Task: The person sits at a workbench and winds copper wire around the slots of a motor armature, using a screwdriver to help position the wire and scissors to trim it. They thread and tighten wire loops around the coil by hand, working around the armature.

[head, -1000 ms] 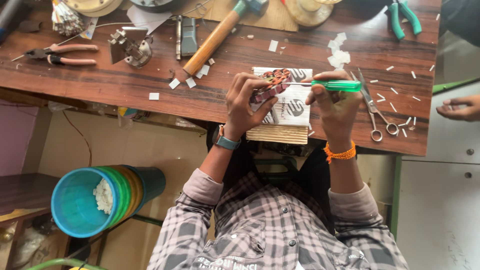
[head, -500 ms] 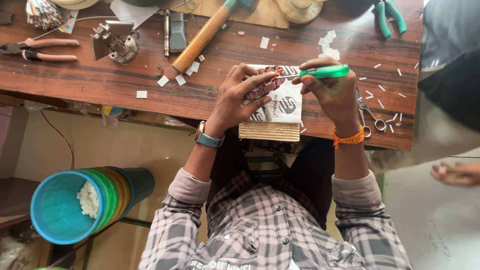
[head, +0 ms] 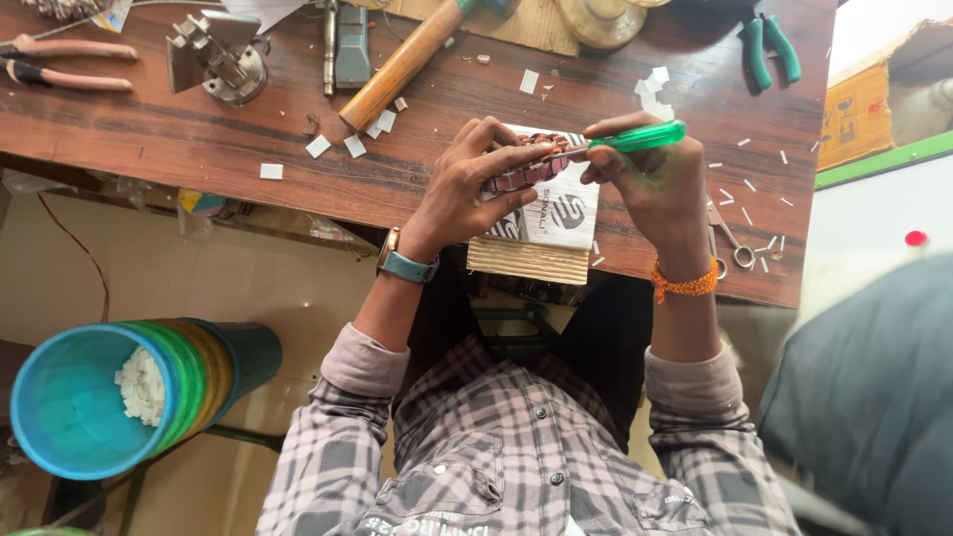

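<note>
My left hand (head: pixel 467 189) grips a round wound part with copper coils and red slots (head: pixel 526 164), pressing it onto a piece of printed cardboard (head: pixel 556 223) at the near edge of the wooden workbench (head: pixel 149 139). My right hand (head: pixel 660 184) holds a green-handled screwdriver (head: pixel 635 137), whose tip points left into the top of the wound part. A watch sits on my left wrist and an orange thread band on my right.
A wooden-handled hammer (head: pixel 402 65), a metal block (head: pixel 223 60), orange-handled pliers (head: pixel 65 62), green-handled pliers (head: pixel 769 45) and scissors (head: pixel 730 243) lie on the bench among white paper scraps. A blue bin (head: pixel 99 397) with white scraps stands at lower left. Another person's dark clothing (head: pixel 874 397) fills the lower right.
The view has shifted a little. Both hands stay on the wound part with the screwdriver at its top. The other person's hand at the right is gone and dark clothing shows there instead.
</note>
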A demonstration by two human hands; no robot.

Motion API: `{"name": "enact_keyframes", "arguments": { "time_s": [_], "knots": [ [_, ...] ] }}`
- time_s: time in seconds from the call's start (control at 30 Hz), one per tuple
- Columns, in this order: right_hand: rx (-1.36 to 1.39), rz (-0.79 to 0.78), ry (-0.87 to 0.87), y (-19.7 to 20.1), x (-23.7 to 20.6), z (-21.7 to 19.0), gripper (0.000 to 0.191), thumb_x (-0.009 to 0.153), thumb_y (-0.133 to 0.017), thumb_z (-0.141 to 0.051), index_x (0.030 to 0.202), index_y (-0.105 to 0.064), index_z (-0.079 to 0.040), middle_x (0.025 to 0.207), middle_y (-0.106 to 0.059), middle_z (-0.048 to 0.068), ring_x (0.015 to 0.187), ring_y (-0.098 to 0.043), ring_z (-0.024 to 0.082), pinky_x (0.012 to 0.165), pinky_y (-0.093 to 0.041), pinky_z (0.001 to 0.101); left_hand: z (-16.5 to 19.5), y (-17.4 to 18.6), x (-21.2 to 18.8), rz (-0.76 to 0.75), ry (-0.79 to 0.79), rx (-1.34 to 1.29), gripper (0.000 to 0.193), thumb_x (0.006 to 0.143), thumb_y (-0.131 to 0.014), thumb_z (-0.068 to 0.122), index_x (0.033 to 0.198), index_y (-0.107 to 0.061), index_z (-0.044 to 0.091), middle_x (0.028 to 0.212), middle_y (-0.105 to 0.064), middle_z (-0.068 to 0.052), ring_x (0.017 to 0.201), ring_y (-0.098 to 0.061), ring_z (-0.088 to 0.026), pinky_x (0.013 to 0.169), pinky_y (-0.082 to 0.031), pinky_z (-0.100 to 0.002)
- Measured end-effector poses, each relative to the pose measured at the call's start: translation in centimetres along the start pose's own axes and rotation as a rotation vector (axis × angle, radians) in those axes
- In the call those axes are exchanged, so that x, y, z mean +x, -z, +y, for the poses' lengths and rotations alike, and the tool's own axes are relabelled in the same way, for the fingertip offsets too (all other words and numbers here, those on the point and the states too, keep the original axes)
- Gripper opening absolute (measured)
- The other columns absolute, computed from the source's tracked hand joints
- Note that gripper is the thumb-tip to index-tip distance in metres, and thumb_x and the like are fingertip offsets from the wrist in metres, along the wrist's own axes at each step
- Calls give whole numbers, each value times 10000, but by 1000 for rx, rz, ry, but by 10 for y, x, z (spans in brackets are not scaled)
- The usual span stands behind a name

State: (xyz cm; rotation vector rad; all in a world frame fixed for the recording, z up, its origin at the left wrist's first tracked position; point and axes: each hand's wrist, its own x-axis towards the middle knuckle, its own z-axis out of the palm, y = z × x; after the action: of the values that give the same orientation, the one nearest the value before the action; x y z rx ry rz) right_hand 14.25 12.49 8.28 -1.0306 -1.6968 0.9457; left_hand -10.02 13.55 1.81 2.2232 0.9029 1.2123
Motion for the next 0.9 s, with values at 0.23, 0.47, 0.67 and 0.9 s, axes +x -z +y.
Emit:
{"name": "enact_keyframes", "arguments": {
  "time_s": [0.23, 0.47, 0.67, 0.9],
  "knots": [
    [-40, -38, -19, 2, 9, -13, 244, 1024, -725, -118, 1173, -673, 67, 984, -759, 129, 866, -767, 158, 746, -656, 253, -1, 2, 7, -12, -18, -32, 562, 853, -871, 236, 1380, -676, 243, 1085, -601, -3, 1029, -565, -207, 942, -547, -346],
    [-115, 15, -36, -14, -12, -30, 248, 1018, -737, -113, 1173, -679, 71, 953, -756, 122, 856, -755, 159, 739, -625, 268, -2, 2, 2, 9, -15, -38, 569, 839, -879, 253, 1373, -682, 268, 1084, -605, -18, 1042, -576, -220, 925, -532, -368],
    [44, 16, -85, -21, 4, -18, 278, 1021, -735, -162, 1166, -669, 67, 948, -758, 118, 805, -753, 151, 715, -639, 267, -19, 4, 0, -14, -54, -111, 545, 869, -867, 264, 1376, -669, 271, 1145, -634, -7, 1080, -585, -197, 985, -546, -366],
    [158, 188, 7, -26, -43, -12, 352, 1035, -742, -215, 1180, -638, 88, 1029, -741, 177, 852, -757, 195, 754, -649, 293, -18, 12, -3, 1, -64, -152, 499, 849, -868, 273, 1322, -710, 262, 1116, -641, -17, 1075, -610, -194, 964, -564, -365]
  ]
}}
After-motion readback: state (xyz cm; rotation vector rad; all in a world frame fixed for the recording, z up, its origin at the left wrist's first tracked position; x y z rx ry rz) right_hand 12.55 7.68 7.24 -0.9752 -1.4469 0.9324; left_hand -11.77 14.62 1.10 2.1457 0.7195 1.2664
